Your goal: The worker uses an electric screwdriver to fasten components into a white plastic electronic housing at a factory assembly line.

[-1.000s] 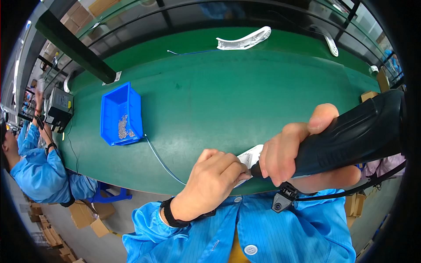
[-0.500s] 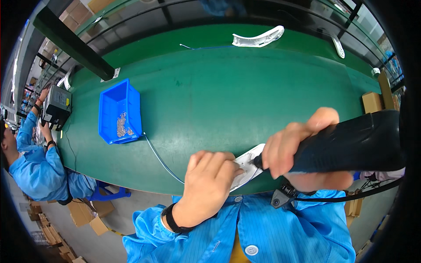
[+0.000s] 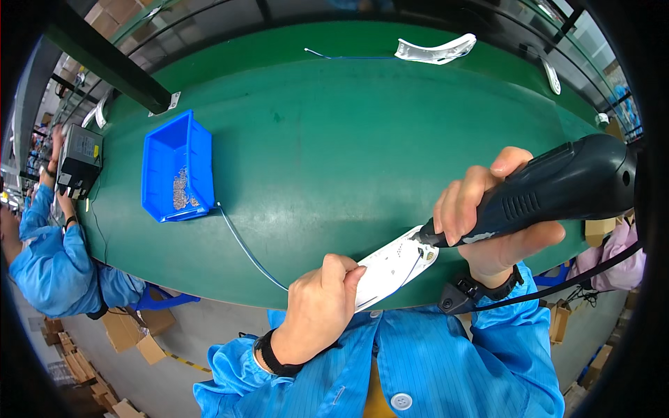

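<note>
My right hand [image 3: 481,202] is wrapped round a black electric screwdriver [image 3: 550,191], held at a slant with its tip on the far right end of a white plastic panel [image 3: 387,272]. The panel lies at the bench's near edge, and a thin blue wire runs over it. My left hand [image 3: 320,291] pinches the panel's near left end between thumb and fingers. A blue-grey cable [image 3: 244,242] comes out past my left hand toward a blue bin [image 3: 202,164], which holds many small screws [image 3: 181,191].
Another curved white panel [image 3: 436,50] with a blue wire lies at the back of the green bench [image 3: 313,139]. A green post [image 3: 115,63] stands at the left. Beyond it a co-worker in a blue jacket [image 3: 56,268] reaches to a dark box-shaped device [image 3: 80,157].
My left hand has slid down-left along the panel, uncovering more of its face. The screwdriver's tip has moved toward the panel's far right end. The whole view has shifted slightly.
</note>
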Demonstrator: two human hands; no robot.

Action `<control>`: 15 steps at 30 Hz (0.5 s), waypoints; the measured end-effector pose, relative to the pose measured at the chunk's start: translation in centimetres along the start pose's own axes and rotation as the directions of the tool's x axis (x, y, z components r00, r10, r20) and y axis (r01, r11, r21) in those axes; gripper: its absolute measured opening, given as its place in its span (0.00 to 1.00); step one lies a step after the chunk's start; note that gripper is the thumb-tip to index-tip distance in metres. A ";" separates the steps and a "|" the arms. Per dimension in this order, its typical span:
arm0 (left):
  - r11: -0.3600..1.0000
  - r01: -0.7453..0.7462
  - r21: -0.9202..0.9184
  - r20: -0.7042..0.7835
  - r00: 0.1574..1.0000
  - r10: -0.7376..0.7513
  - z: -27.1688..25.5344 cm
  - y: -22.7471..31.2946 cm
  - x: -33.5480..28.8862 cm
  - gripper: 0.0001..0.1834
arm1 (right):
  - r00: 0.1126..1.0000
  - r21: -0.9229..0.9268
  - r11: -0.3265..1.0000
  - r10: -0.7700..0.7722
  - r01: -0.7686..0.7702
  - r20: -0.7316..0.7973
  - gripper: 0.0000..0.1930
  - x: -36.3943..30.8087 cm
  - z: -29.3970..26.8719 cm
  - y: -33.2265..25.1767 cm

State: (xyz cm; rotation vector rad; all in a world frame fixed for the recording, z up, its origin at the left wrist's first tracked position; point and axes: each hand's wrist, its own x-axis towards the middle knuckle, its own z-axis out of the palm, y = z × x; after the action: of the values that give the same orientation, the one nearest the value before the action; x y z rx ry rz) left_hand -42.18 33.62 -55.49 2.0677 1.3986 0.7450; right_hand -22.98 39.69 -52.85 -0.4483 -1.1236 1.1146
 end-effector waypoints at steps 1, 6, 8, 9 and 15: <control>1.000 -0.002 -0.003 0.003 1.000 0.002 0.0 -0.2 0.0 0.08 | 0.998 0.056 0.998 0.029 -0.026 -0.048 0.43 -0.1 0.1 0.2; 1.000 0.009 -0.008 0.019 1.000 -0.009 0.0 -0.5 0.2 0.08 | 0.999 -0.021 0.999 0.039 -0.039 0.010 0.39 0.1 -0.3 1.3; 0.999 -0.042 -0.007 -0.008 0.999 0.042 0.0 -0.8 0.1 0.08 | 0.999 -0.030 0.999 0.042 -0.041 0.034 0.39 0.3 -0.2 1.5; 0.999 -0.040 -0.008 -0.006 0.999 0.040 0.0 -0.9 0.1 0.08 | 0.998 -0.030 0.999 0.045 -0.044 0.033 0.39 0.3 -0.2 1.6; 0.999 -0.046 0.004 -0.004 0.999 0.046 -0.2 -1.2 0.4 0.08 | 0.990 -0.034 0.991 0.127 -0.126 0.054 0.39 0.8 -0.3 2.3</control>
State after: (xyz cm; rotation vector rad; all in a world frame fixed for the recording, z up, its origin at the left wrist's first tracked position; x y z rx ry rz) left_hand -42.99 34.46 -56.12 2.1087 1.3601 0.7668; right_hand -23.82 41.49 -54.37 -0.5208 -1.1752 1.2285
